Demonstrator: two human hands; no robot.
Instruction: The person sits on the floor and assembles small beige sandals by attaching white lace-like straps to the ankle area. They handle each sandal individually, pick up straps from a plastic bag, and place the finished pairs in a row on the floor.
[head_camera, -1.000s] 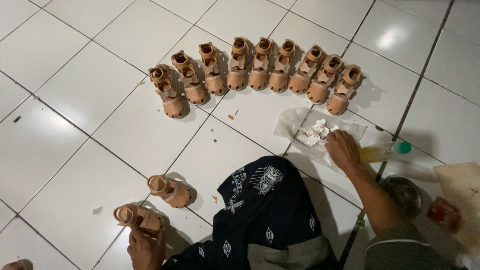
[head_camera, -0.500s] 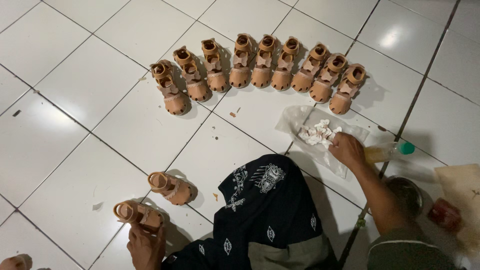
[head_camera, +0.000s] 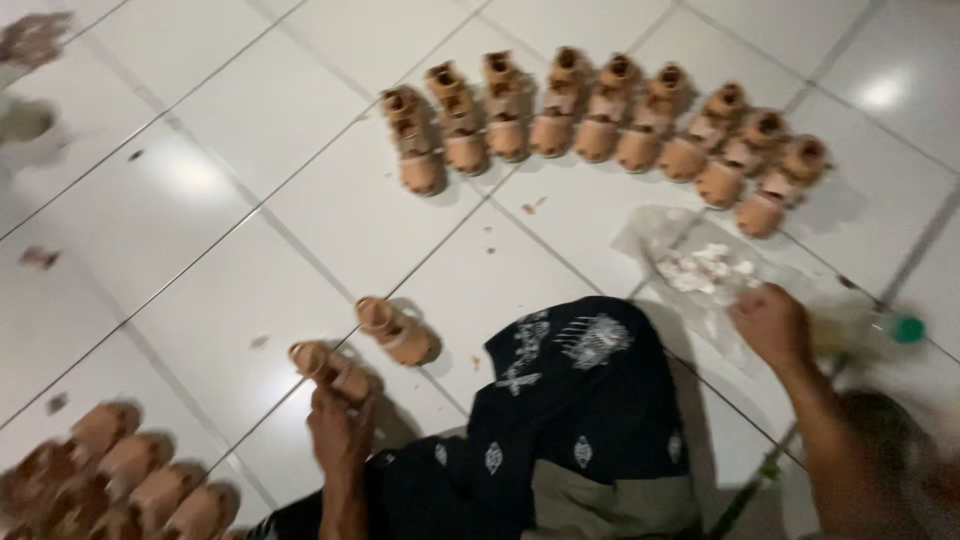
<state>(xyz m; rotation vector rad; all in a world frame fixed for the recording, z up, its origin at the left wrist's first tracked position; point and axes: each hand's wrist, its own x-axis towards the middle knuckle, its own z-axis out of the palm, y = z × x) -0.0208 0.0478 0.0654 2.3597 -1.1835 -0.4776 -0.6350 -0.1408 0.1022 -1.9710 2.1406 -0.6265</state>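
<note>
My left hand (head_camera: 340, 430) grips a small tan sandal (head_camera: 325, 365) resting on the white tiled floor at the lower left. A second loose sandal (head_camera: 398, 332) lies just beyond it. My right hand (head_camera: 772, 322) rests on a clear plastic sheet (head_camera: 650, 235) that carries a heap of small white pieces (head_camera: 702, 268); whether the fingers hold a piece is hidden by blur. My knee in dark patterned cloth (head_camera: 575, 400) lies between both hands.
A curved row of several tan sandals (head_camera: 600, 125) stands at the far middle. Another group of sandals (head_camera: 120, 480) is at the lower left corner. A bottle with a green cap (head_camera: 900, 330) lies right of my right hand. Small crumbs (head_camera: 532, 206) dot the tiles.
The view has swung to the left and blurred, bringing the lower-left group of sandals into sight. My right hand has pulled back slightly from the white pieces. My left hand still holds the sandal.
</note>
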